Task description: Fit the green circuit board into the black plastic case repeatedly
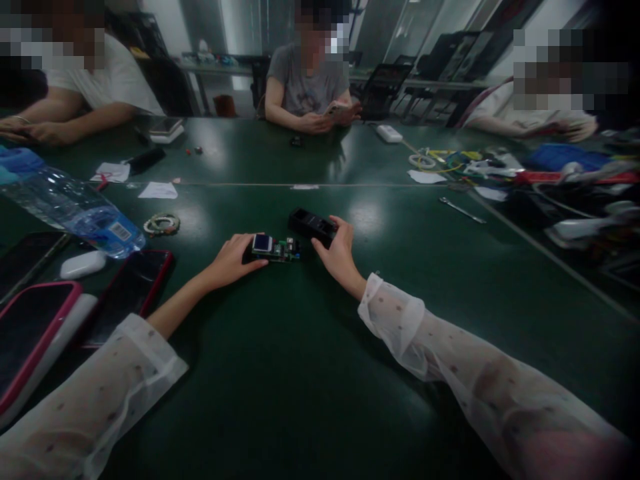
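My left hand (237, 261) grips the left end of a small green circuit board (280, 249) that carries a little square screen. Its thumb lies along the near edge and the fingers curl behind. Just to the right, my right hand (340, 248) holds a black plastic casing (311, 225) by its right end, thumb on the near side and fingers on the far side. The casing is long, with openings in its upper face, and slants away to the left. A narrow gap separates board and casing. Both are at the green tabletop (280, 373).
At left are a water bottle (75, 207), a red-edged phone (127, 290), a pink-framed phone (37, 333), a white case (83, 265) and bracelets (161, 224). A wrench (463, 210) and tangled cables (445, 160) lie right. Several people sit across the table.
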